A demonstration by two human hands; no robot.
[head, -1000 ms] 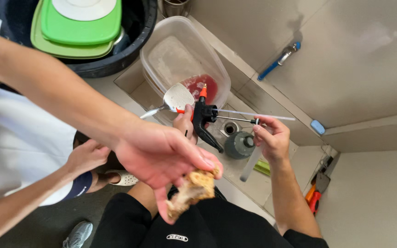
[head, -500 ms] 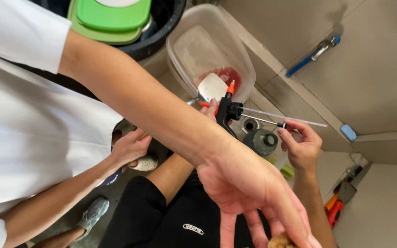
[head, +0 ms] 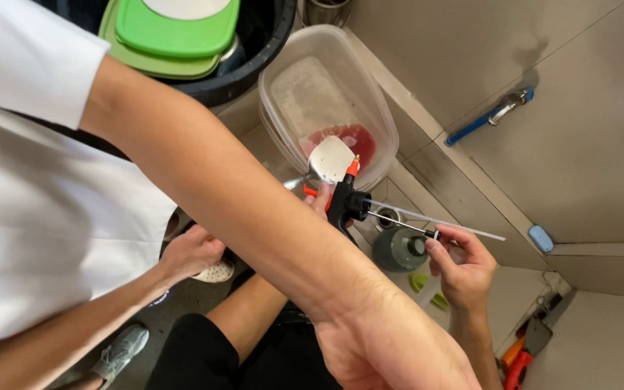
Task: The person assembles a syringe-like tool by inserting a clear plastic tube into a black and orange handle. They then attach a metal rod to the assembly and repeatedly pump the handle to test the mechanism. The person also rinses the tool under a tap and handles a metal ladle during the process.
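My left hand [head: 321,199] is mostly hidden behind a co-worker's forearm [head: 254,209]; its fingers grip the handle of a black and orange gun-shaped tool [head: 344,202]. My right hand [head: 464,267] pinches the far end of the tool's thin metal rod [head: 406,224]. A clear thin tube [head: 456,225] runs beside the rod. A silver spatula blade [head: 330,159] lies just above the tool, over a clear plastic tub [head: 305,79] with red liquid [head: 352,137] in it. The co-worker's hand [head: 391,354] hangs low in front of me.
A black basin [head: 254,43] with green lids [head: 175,29] stands at the top. A grey round bottle [head: 399,249] sits below the rod. A blue-handled tap [head: 489,115] is on the wall. Orange and black tools [head: 518,361] lie bottom right. The co-worker's other hand [head: 193,253] is at left.
The co-worker's arm has swung further across and down, and the brown piece in that hand has left the view. My hands have stayed on the tool.
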